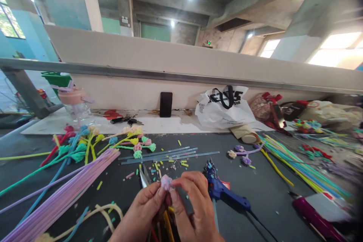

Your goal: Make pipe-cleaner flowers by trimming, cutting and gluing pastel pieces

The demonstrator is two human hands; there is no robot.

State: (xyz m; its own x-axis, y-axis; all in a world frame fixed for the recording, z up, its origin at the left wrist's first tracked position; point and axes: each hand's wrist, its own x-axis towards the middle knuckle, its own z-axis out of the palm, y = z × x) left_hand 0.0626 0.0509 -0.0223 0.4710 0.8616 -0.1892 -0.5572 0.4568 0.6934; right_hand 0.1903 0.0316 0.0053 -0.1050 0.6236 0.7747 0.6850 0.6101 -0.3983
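Low in the middle of the view, the left hand (144,206) and the right hand (191,206) meet over the dark, matte surface (272,193), and their fingers (159,193) pinch narrowly from both sides on a small, fuzzy pale-pink rosette (166,182), a rounded coil of soft chenille stem. From the rosette, yellow and red stems (167,227) run down between the palms toward the person, so the long axis points away from the body with the bud at the far end. Just behind the left fingertips lies a pair of scissors (144,177), metal blades aimed away from the hands. Right beside the right hand rests a blue plastic glue gun (219,189), its nozzle pointing away and its black cord trailing to the right. A thick sheaf of straight lilac stems (65,193) slants across the left, with finished multicoloured fuzzy flowers (133,141) beyond it. Clear glue sticks (170,154) lie crosswise, among scattered snippets.
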